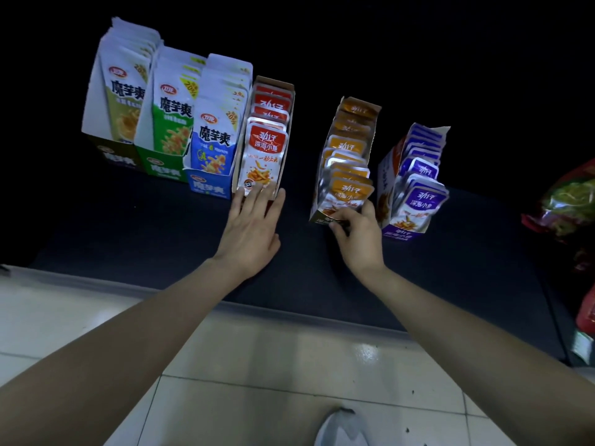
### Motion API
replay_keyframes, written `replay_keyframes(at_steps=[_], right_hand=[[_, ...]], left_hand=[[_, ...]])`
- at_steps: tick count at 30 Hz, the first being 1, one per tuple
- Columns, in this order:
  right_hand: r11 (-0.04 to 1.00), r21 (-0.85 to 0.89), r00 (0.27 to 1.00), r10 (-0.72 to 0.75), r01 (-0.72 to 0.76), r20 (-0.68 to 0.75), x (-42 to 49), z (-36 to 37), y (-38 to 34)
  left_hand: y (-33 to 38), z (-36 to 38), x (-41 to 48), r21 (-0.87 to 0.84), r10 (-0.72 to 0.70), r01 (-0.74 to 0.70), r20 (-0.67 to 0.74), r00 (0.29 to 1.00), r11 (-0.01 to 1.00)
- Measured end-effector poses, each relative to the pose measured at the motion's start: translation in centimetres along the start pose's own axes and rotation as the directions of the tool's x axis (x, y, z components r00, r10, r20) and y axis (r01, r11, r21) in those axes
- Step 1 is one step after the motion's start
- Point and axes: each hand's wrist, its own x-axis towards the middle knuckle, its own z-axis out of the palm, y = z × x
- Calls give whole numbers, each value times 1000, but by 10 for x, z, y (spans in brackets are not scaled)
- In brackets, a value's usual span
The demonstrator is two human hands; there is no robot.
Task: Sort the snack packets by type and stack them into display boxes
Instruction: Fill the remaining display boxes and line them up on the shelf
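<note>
Six display boxes of snack packets stand on a dark shelf (145,220). From the left: an olive box (111,152), a green box (161,169), a blue box (211,185), then a box of red packets (265,146). My left hand (254,223) lies flat with straight fingers against the front of the red-packet box. Further right stands a box of orange packets (347,175); my right hand (355,233) grips its front lower edge with curled fingers. A box of purple packets (415,185) stands just right of it.
A gap of bare shelf separates the red-packet and orange-packet boxes. Large red and green snack bags (570,204) lie at the right edge of the shelf. Below the shelf front is a pale tiled floor (257,365), with my shoe (341,428) at the bottom.
</note>
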Motion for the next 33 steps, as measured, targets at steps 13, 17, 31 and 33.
replay_keyframes(at_steps=[13, 17, 31, 33], right_hand=[[995, 88, 999, -47, 46, 19, 20, 34, -41], [993, 107, 999, -46, 45, 7, 27, 37, -41], [905, 405, 990, -139, 128, -3, 16, 0, -35], [911, 399, 989, -136, 104, 52, 23, 1, -41]], left_hand=[[-8, -2, -7, -137, 4, -19, -105, 994, 990], [-10, -4, -8, -119, 30, -41, -87, 996, 992], [12, -22, 17, -224, 49, -78, -132, 990, 971], [11, -23, 23, -204, 31, -51, -100, 995, 978]])
